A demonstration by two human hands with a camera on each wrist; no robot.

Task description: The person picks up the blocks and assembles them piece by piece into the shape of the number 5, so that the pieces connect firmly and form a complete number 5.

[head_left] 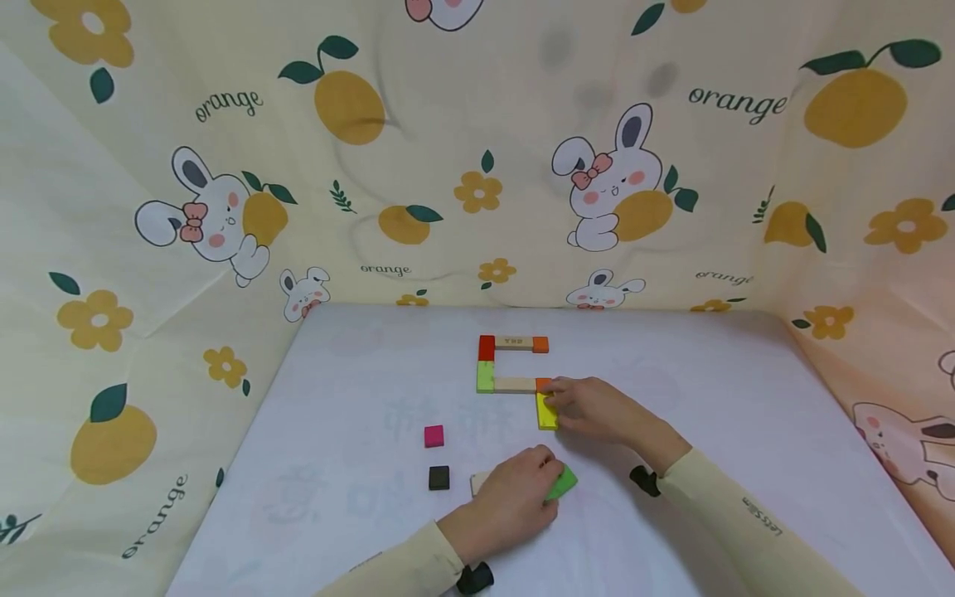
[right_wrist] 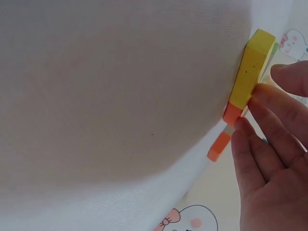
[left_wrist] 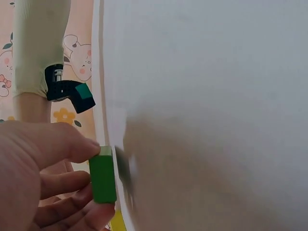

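Note:
My left hand (head_left: 515, 502) pinches a green block (left_wrist: 103, 178) between thumb and fingers, close over the white table. A pale wooden block (head_left: 479, 482) shows partly from behind that hand. My right hand (right_wrist: 274, 139) has its fingers fairly straight, with fingertips right at the side of a yellow block (right_wrist: 249, 72) and a small orange block (right_wrist: 233, 113); its thumb is apart from them. The yellow block lies at the right end of a flat row of blocks, joined through a plain block (head_left: 515, 385), a light green block (head_left: 485, 377) and a red block (head_left: 487, 347).
At the row's far end lie a printed wooden block (head_left: 513, 342) and another orange block (head_left: 540, 344). A magenta cube (head_left: 433, 436) and a black cube (head_left: 438, 478) sit to the left. Patterned cloth (head_left: 522, 166) hangs behind and beside the table (head_left: 336, 448).

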